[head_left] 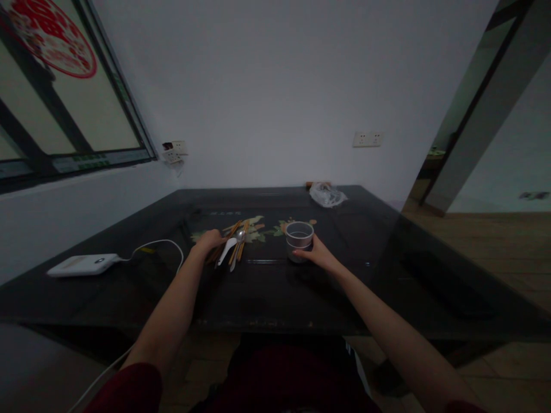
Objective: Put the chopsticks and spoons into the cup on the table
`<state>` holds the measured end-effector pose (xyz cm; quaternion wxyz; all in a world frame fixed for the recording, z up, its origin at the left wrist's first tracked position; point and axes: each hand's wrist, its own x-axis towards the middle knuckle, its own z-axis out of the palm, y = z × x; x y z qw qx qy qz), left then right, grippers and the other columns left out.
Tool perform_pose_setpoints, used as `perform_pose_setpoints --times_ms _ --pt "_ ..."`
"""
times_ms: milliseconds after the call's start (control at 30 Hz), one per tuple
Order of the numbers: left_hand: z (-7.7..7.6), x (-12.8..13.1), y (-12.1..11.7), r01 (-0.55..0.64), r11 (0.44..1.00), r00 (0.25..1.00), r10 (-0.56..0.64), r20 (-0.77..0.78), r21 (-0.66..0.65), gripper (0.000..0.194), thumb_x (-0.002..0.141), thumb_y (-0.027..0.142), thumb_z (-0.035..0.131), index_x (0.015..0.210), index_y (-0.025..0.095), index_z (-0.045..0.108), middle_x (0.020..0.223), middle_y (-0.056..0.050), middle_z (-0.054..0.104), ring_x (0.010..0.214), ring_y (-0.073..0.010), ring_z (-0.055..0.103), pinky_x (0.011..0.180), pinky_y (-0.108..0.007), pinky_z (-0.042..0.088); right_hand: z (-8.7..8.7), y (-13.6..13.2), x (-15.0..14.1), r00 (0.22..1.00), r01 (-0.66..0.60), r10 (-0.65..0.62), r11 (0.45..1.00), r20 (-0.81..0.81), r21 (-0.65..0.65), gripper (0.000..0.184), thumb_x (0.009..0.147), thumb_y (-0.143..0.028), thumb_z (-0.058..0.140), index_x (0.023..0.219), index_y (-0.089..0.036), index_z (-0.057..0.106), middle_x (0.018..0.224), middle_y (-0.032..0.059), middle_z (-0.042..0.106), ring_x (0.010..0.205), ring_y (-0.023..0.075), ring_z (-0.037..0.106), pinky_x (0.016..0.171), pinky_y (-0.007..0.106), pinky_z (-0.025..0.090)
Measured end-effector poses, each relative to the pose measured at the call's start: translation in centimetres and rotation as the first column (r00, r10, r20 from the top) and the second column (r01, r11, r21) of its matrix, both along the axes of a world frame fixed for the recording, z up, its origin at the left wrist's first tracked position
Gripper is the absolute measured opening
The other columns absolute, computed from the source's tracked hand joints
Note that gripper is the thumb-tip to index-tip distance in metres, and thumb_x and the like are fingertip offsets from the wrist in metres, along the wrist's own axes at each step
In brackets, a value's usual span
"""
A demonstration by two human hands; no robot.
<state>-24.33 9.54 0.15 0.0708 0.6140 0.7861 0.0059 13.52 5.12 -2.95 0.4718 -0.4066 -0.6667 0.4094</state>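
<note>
My right hand [318,252] is wrapped around the side of a grey metal cup [297,248], which stands upright on the dark table. The thumb lies across the cup's front. To the left, my left hand [209,240] is curled at the edge of a loose pile of wooden chopsticks [243,241], its fingers closed on some of them and partly hidden. Among the chopsticks lie a white spoon [227,250] and a metal spoon [240,235]. The pile rests on the tabletop, handles pointing toward me.
The dark glossy table [267,298] has a flower print in its middle. A white power bank [84,265] with a white cable [166,241] sits at the left. A crumpled clear plastic bag [327,195] lies at the far edge, by the wall. A dark flat object [447,284] is at the right.
</note>
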Motion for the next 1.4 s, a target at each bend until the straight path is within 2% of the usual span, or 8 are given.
perform_pose_setpoints --times_ms 133,400,667,900,1100,1400 --pt "-0.2 0.0 0.0 0.001 1.0 1.0 -0.001 -0.002 -0.003 0.047 0.074 0.056 0.053 0.088 0.014 0.07 0.099 -0.018 0.069 0.088 -0.0274 0.065 0.066 -0.027 0.046 0.2 -0.1 -0.1 1.0 0.001 -0.002 0.999 -0.007 -0.036 0.079 0.055 -0.031 0.081 0.123 -0.014 0.044 0.124 0.0148 0.056 0.116 0.0248 0.053 0.102 0.041 0.038" --pt "-0.3 0.0 0.0 -0.019 1.0 1.0 0.019 -0.007 0.003 0.045 0.076 0.053 0.051 0.095 0.016 0.068 0.107 -0.016 0.067 0.093 -0.0263 0.064 0.07 -0.027 0.047 0.3 -0.3 -0.1 1.0 -0.005 0.005 1.0 -0.015 -0.012 0.079 0.055 -0.03 0.081 0.123 -0.014 0.044 0.125 0.015 0.056 0.117 0.0245 0.053 0.103 0.04 0.038" --pt "-0.1 -0.3 -0.1 -0.053 0.999 0.998 0.053 0.029 -0.007 0.035 0.073 0.043 0.056 0.091 0.016 0.069 0.096 -0.014 0.07 0.079 -0.0222 0.067 0.064 -0.024 0.048 -0.2 0.2 0.1 1.0 -0.011 0.011 1.0 0.003 -0.007 0.081 0.055 -0.032 0.081 0.125 -0.016 0.044 0.125 0.0133 0.055 0.116 0.0246 0.052 0.103 0.041 0.037" --pt "0.0 -0.9 -0.3 -0.037 0.997 0.992 0.044 0.116 -0.062 0.028 0.068 0.039 0.061 0.074 0.013 0.069 0.082 -0.014 0.071 0.062 -0.0199 0.065 0.055 -0.024 0.048 0.0 -0.1 0.0 1.0 0.002 -0.002 1.0 -0.001 -0.009 0.079 0.056 -0.03 0.081 0.125 -0.017 0.045 0.124 0.0126 0.057 0.116 0.0247 0.053 0.102 0.042 0.038" --pt "0.7 -0.7 -0.9 -0.039 0.993 0.989 0.054 0.134 -0.108 0.024 0.067 0.035 0.061 0.068 0.012 0.067 0.078 -0.014 0.07 0.06 -0.0199 0.065 0.053 -0.024 0.049 0.0 0.0 -0.1 1.0 -0.007 0.007 1.0 -0.024 -0.025 0.081 0.054 -0.03 0.082 0.125 -0.015 0.044 0.126 0.0143 0.055 0.117 0.0248 0.053 0.103 0.04 0.037" --pt "1.3 -0.1 -1.2 -0.036 0.995 0.997 0.042 0.061 -0.097 0.023 0.064 0.036 0.062 0.068 0.014 0.068 0.074 -0.013 0.07 0.063 -0.021 0.066 0.059 -0.025 0.049 -0.2 0.1 0.0 1.0 -0.016 0.016 1.0 -0.011 -0.012 0.081 0.055 -0.031 0.081 0.125 -0.016 0.044 0.126 0.0146 0.055 0.116 0.0246 0.053 0.102 0.04 0.039"
